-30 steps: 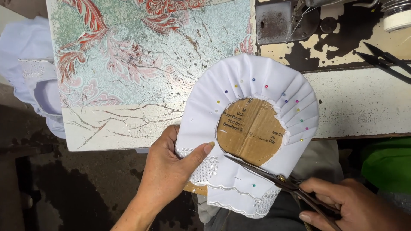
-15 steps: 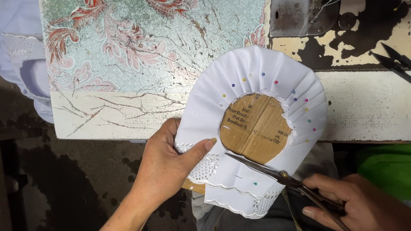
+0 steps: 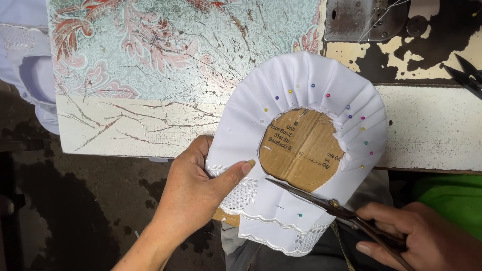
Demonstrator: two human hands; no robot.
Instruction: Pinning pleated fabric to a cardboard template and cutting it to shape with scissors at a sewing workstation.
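Pleated white fabric (image 3: 281,95) pinned round a cardboard disc (image 3: 301,150), left hand (image 3: 193,193) pinching its lacy edge, right hand (image 3: 427,238) closed on scissors (image 3: 321,200)

A worn table (image 3: 432,130) carries a floral sheet (image 3: 165,65) and snips (image 3: 464,78).

Sewing workshop (worn machine table (image 3: 432,135), scissors (image 3: 321,200))

I see the cloth (image 3: 296,100) and its cardboard (image 3: 301,150) sitting higher and further right in view than a second ago. The scissors' (image 3: 321,200) blades have slid in, tip now under the cardboard's lower edge.
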